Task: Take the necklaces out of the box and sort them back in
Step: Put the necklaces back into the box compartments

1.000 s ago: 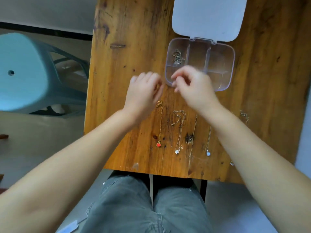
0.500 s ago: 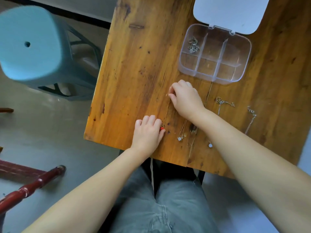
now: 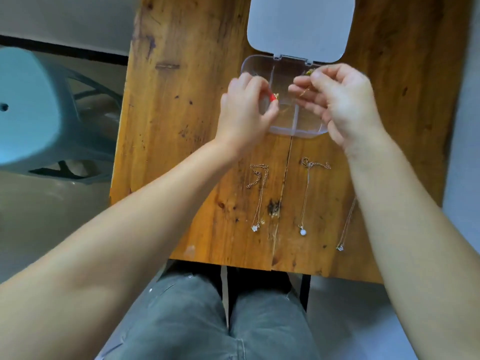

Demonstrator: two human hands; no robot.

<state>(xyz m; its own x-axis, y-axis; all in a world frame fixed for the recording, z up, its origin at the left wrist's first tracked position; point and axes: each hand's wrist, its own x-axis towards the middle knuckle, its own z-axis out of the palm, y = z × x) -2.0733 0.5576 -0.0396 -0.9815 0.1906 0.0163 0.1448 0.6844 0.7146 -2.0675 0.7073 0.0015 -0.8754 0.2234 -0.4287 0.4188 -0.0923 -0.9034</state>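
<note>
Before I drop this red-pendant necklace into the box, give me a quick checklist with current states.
1. Box lid open: ok.
2. Left hand holds the red pendant: ok.
3. Right hand pinches the chain end: ok.
4. Both hands over the box: ok.
5. Target compartment free: cannot tell, hands cover it.
6. Three necklaces remaining on the table, laid apart: flower pendant, pearl, far-right one: ok.

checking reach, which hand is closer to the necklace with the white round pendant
Right. The right hand hovers over the box, roughly above the white-pendant necklace; the left hand sits further left, over the box's left side.
</note>
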